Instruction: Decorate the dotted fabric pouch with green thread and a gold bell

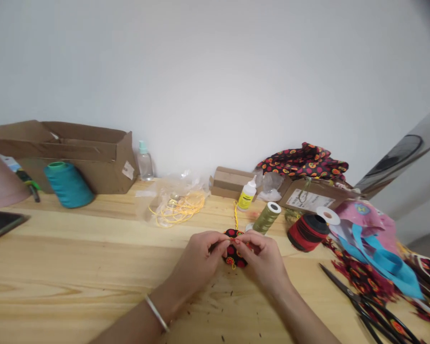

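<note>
Both my hands meet over the middle of the wooden table, pinching a small padded piece of black fabric with red and orange dots. My left hand has its fingers closed on the piece's left side; a silver bangle sits on that wrist. My right hand grips its right side with pinched fingertips. A yellow cord runs from the top of the piece away from me.
Olive thread spool, glue bottle, red-black ribbon roll lie just beyond my hands. Black scissors, blue ribbon and fabric scraps at right. Teal thread cone, open cardboard box, yellow cord bundle at left.
</note>
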Available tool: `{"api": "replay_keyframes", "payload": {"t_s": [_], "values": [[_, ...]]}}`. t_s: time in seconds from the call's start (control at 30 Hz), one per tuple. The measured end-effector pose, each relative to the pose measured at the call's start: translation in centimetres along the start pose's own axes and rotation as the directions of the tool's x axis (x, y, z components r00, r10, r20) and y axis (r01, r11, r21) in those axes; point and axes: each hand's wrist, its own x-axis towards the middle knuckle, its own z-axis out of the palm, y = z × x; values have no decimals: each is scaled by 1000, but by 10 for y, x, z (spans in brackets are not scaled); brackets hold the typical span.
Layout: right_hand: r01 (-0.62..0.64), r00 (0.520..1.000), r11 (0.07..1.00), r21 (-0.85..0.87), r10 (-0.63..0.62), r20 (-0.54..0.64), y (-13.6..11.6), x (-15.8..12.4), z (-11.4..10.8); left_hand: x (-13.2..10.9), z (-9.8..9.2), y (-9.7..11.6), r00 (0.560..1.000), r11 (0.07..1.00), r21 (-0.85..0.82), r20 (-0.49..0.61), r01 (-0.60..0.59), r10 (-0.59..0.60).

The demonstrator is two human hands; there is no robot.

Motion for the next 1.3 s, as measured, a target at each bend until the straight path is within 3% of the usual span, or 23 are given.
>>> {"api": "replay_keyframes", "payload": {"t_s": [0.17, 0.43, 0.67, 0.8, 0.97, 1.13, 1.3], "values": [[122, 993, 987, -102, -121, 7, 0, -3, 2, 0, 0, 0, 999, 1000, -3, -32, 16, -16], [196, 980, 934, -297, -175, 96, -10, -6, -4, 2, -3, -1, 998, 996, 88, -60, 19, -14], [312, 950, 853, -418, -266, 165, -17, -2, -17, 0, 0, 3, 993, 972, 217, 90, -94, 76], [278, 958, 889, -364, -229, 172, -13, 2, -22, -1, 2, 4, 979, 965, 210, 162, -155, 122], [155, 980, 959, -237, -120, 156, -6, 5, -21, -2, 2, 2, 972, 971, 138, 163, -195, 172], [15, 987, 997, -78, -2, 162, -3, 5, -14, -2, 0, 0, 981, 983, 67, 98, -171, 164], [-38, 991, 999, 11, 36, 131, -5, 1, -7, -1, -2, 1, 995, 995, 12, -5, -100, 100]]}}
